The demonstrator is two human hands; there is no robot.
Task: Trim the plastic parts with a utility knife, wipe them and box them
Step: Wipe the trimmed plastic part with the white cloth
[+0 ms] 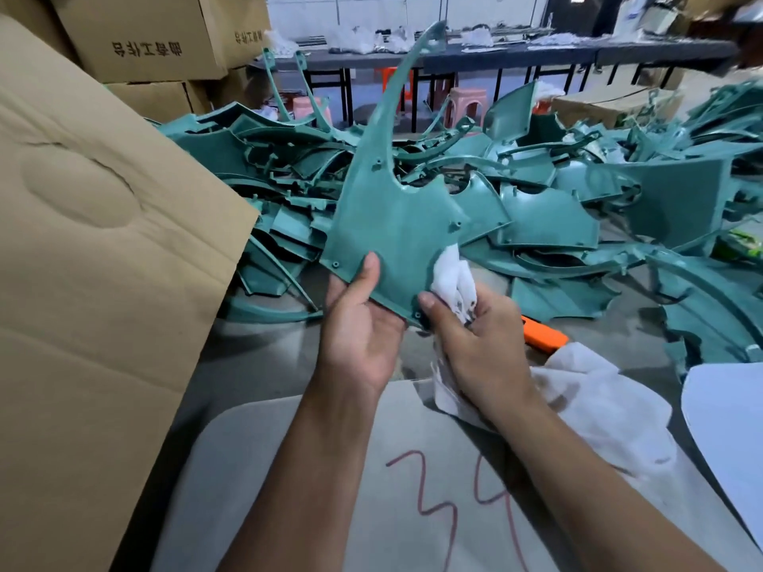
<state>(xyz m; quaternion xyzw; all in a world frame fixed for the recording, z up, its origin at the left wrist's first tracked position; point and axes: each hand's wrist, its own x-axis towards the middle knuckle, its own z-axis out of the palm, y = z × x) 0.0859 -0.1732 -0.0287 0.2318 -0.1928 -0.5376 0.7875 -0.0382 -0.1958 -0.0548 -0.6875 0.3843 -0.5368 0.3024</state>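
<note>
I hold a teal plastic part (396, 225) upright in front of me, its long curved arm pointing up. My left hand (359, 324) grips its lower left edge, thumb on the front face. My right hand (475, 340) holds a white cloth (454, 278) bunched against the part's lower right edge, with the thumb at the bottom corner. An orange utility knife (543, 336) lies on the floor just behind my right hand, partly hidden.
A big pile of teal parts (536, 208) covers the floor ahead and to the right. A tall cardboard box flap (95, 241) stands at the left. A grey board marked in red (413, 489) lies below my arms. More white cloth (598, 406) lies at the right.
</note>
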